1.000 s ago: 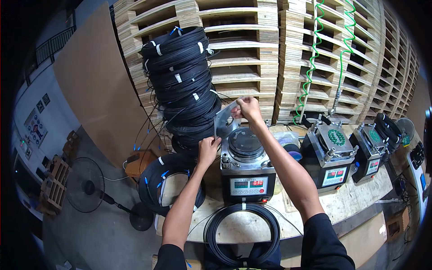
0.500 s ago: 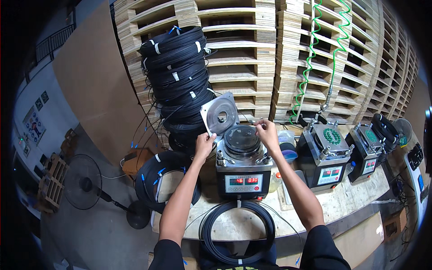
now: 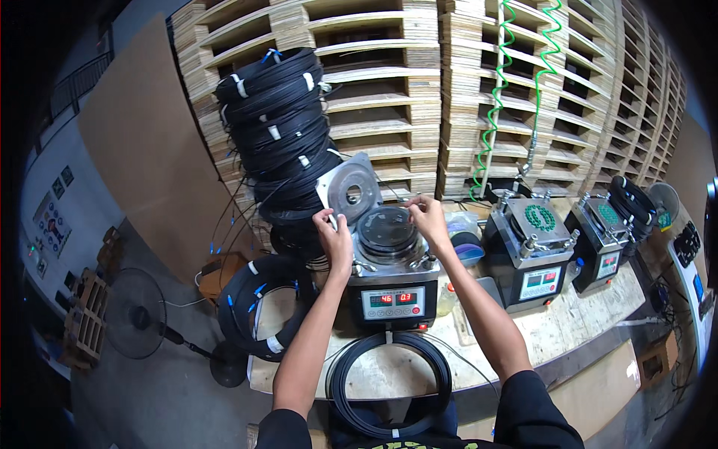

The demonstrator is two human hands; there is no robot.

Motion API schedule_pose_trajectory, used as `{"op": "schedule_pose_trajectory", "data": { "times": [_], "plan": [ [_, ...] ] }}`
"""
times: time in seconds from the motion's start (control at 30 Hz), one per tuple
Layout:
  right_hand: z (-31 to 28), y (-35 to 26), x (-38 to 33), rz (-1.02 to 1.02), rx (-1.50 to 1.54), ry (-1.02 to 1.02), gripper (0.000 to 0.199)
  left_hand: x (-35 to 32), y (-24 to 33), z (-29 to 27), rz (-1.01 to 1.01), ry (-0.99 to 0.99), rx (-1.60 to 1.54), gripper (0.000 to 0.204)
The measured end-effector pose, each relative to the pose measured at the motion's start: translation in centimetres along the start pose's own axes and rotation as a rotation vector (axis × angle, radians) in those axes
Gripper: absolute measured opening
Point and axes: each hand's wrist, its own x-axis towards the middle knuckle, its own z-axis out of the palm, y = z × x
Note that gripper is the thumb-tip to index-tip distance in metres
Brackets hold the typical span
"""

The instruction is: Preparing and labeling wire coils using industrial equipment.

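Black cable coil [image 3: 387,230] sits round inside winder [image 3: 390,280].

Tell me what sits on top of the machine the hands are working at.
A round black drum sits on the grey machine, its square metal lid tilted open behind. The left hand and right hand flank the drum. Its inside is too dark to make out.

Workshop: stacked wooden pallets [image 3: 389,90], cable coils [image 3: 280,127], bench machines [image 3: 535,251].
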Motion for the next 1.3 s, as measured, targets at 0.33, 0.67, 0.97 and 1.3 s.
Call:
{"op": "schedule_pose_trajectory", "data": {
  "times": [0.33, 0.67, 0.97, 1.3],
  "plan": [
    [-12.7, 0.5, 6.2, -0.146, -0.224, 0.138, 0.024, 1.6, -2.4, -1.2, 0.114, -0.094, 0.365, 0.047],
    [-38.7, 7.0, 16.8, 0.240, -0.833, 0.562, 0.060, 0.6, -1.4, -0.2, -0.025, -0.184, 0.246, 0.054],
    [-33.7, 8.9, 18.7, 0.332, -0.946, 0.513, 0.064, 0.1, 0.2, -1.6, -0.029, -0.160, 0.274, 0.058],
    [-23.9, 1.4, 13.1, -0.356, -0.500, 0.114, 0.035, 0.6, -1.5, -0.2, 0.196, -0.063, 0.387, 0.052]
  ]
}}
